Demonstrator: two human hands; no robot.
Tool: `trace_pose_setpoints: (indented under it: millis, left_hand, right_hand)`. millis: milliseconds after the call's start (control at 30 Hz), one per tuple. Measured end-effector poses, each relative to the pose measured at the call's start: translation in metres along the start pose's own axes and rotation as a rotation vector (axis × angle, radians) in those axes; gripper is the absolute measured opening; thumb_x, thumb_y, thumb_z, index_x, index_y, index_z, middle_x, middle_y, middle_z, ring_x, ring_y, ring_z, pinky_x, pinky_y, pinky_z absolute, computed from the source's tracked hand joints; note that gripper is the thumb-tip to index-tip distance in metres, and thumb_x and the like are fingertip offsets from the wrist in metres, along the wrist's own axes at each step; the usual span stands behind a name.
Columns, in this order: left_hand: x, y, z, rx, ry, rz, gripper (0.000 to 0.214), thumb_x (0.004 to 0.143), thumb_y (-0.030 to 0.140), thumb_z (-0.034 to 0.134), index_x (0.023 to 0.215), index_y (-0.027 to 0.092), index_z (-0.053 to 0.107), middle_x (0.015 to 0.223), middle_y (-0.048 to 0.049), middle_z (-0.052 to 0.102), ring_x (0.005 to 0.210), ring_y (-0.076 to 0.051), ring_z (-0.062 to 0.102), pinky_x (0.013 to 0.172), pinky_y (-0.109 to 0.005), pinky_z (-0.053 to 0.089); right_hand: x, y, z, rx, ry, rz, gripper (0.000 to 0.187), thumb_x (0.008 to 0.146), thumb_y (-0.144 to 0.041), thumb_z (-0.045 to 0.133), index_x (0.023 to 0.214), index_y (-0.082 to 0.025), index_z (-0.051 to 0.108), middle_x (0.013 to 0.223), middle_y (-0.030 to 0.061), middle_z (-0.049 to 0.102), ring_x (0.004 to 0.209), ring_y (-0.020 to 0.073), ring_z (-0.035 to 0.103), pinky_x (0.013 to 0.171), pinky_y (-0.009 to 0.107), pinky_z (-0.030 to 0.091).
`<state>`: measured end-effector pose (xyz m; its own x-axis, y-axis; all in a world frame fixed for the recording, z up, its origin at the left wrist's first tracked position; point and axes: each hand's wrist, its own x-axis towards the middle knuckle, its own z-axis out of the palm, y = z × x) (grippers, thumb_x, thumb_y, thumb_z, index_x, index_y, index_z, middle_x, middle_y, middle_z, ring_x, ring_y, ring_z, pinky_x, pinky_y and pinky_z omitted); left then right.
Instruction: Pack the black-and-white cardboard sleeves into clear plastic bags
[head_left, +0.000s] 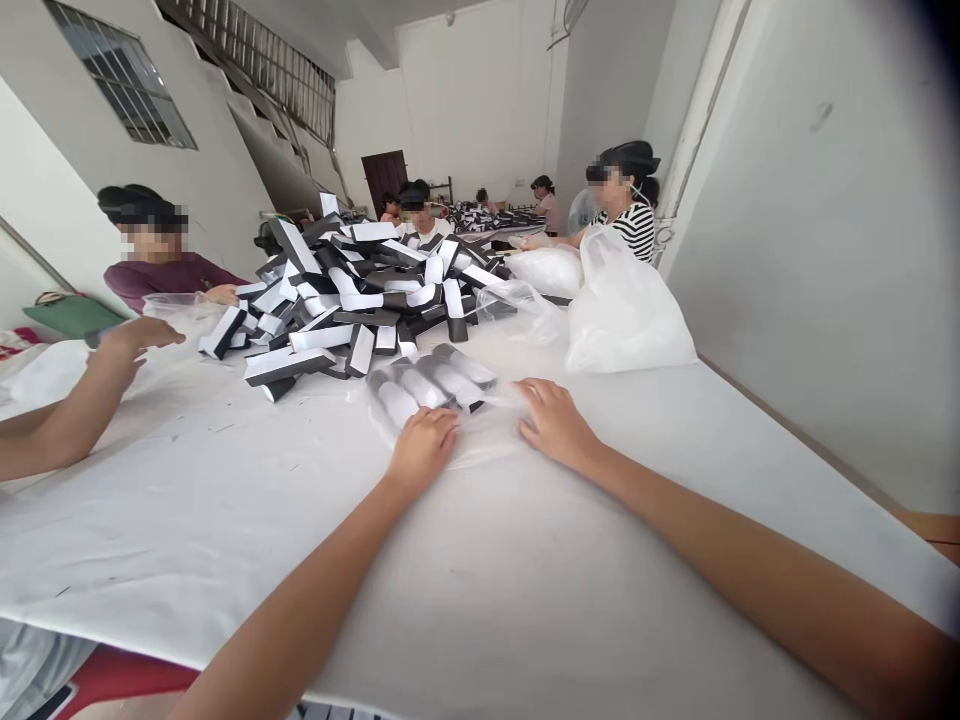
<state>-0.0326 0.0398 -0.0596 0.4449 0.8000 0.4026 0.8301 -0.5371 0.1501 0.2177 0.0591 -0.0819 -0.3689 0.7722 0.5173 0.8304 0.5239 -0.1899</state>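
Note:
A clear plastic bag (450,410) lies on the white table (480,560) with several black-and-white boxes (431,382) side by side inside it. My left hand (422,446) rests on the bag's near left edge, fingers curled and pinching the plastic. My right hand (553,420) presses on the bag's near right edge, fingers bent down onto the film. Behind the bag rises a big heap of black-and-white boxes (360,285).
White plastic bags (626,310) stand at the right beside the heap. Another person's arm and hand (112,360) reach in from the left. Several people sit along both sides of the long table farther back. A green bag (71,315) lies at the far left.

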Motion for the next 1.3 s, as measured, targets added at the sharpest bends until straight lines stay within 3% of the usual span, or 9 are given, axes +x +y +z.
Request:
trace_pose_setpoints:
  millis: [133,267,400,500,633,833,967,1133,1300]
  left_hand:
    - [0.000,0.009,0.006,-0.181,-0.036,0.204,0.032,0.095,0.019,0.041,0.114,0.020,0.066,0.127,-0.0067,0.063,0.119,-0.023,0.055,0.103,-0.040,0.045]
    - [-0.001,0.012,0.013,-0.304,-0.173,0.176,0.043,0.092,0.016,0.042,0.132,0.021,0.056,0.140,-0.0049,0.055,0.128,-0.022,0.051,0.108,-0.037,0.043]
    - [-0.001,0.012,0.016,-0.331,-0.179,0.135,0.046,0.089,0.014,0.043,0.134,0.019,0.056,0.142,-0.0051,0.053,0.132,-0.022,0.049,0.112,-0.039,0.040]
    - [0.000,0.011,0.017,-0.340,-0.189,0.138,0.046,0.089,0.014,0.043,0.133,0.018,0.057,0.141,-0.0056,0.054,0.132,-0.023,0.049,0.112,-0.041,0.040]
    - [0.001,0.009,0.018,-0.352,-0.190,0.163,0.045,0.090,0.014,0.044,0.133,0.020,0.057,0.140,-0.0056,0.055,0.132,-0.023,0.049,0.112,-0.041,0.040]
    - [0.000,0.011,0.016,-0.370,-0.194,0.159,0.043,0.091,0.013,0.042,0.131,0.019,0.058,0.139,-0.0066,0.056,0.132,-0.022,0.048,0.113,-0.040,0.039]
    - [0.000,0.011,0.016,-0.399,-0.199,0.162,0.041,0.095,0.015,0.039,0.132,0.019,0.057,0.139,-0.0058,0.056,0.133,-0.022,0.047,0.114,-0.040,0.038]
    - [-0.001,0.010,0.018,-0.420,-0.207,0.161,0.039,0.098,0.021,0.037,0.131,0.017,0.058,0.140,-0.0065,0.055,0.135,-0.021,0.044,0.115,-0.039,0.035]
    - [-0.001,0.006,0.017,-0.621,-0.151,0.114,0.038,0.101,0.030,0.035,0.126,0.019,0.062,0.133,-0.0076,0.061,0.127,-0.022,0.052,0.109,-0.038,0.040]
  right_hand:
    - [0.017,-0.018,-0.002,0.074,-0.035,-0.219,0.062,0.082,-0.010,0.049,0.143,-0.021,0.040,0.144,0.0119,0.042,0.131,0.0293,0.038,0.111,0.050,0.027]
    - [0.056,-0.015,-0.009,0.401,-0.271,-0.250,0.072,0.079,-0.013,0.049,0.148,-0.027,0.031,0.151,0.0070,0.034,0.136,0.0247,0.036,0.107,0.043,0.037]
    - [0.104,-0.002,-0.009,0.394,-0.091,-0.274,0.056,0.082,-0.013,0.044,0.137,-0.024,0.047,0.142,0.0071,0.046,0.133,0.0251,0.039,0.110,0.045,0.032]
    - [0.144,0.014,0.010,0.194,-0.020,-0.199,0.055,0.080,-0.013,0.048,0.135,-0.018,0.049,0.139,0.0124,0.049,0.129,0.0300,0.043,0.109,0.049,0.031]
    - [0.198,0.040,0.050,0.099,-0.082,0.022,0.059,0.081,-0.013,0.046,0.140,-0.014,0.043,0.144,0.0143,0.046,0.124,0.0311,0.048,0.098,0.045,0.043]
    - [0.256,0.056,0.088,-0.100,-0.232,-0.007,0.070,0.078,-0.012,0.058,0.145,-0.013,0.037,0.152,0.0152,0.036,0.125,0.0368,0.044,0.095,0.043,0.043]
    - [0.262,0.051,0.103,-0.036,-0.276,0.144,0.071,0.084,-0.017,0.056,0.149,-0.011,0.028,0.148,0.0182,0.037,0.104,0.0275,0.057,0.079,0.032,0.046]
    - [0.240,0.044,0.113,-0.044,-0.204,0.127,0.041,0.090,-0.025,0.053,0.127,-0.007,0.054,0.131,0.0180,0.052,0.088,0.0193,0.059,0.073,0.027,0.042]
    - [0.212,0.030,0.080,-0.019,-0.128,0.089,0.025,0.093,-0.027,0.047,0.087,-0.013,0.067,0.096,0.0135,0.067,0.082,0.0225,0.059,0.068,0.030,0.041]
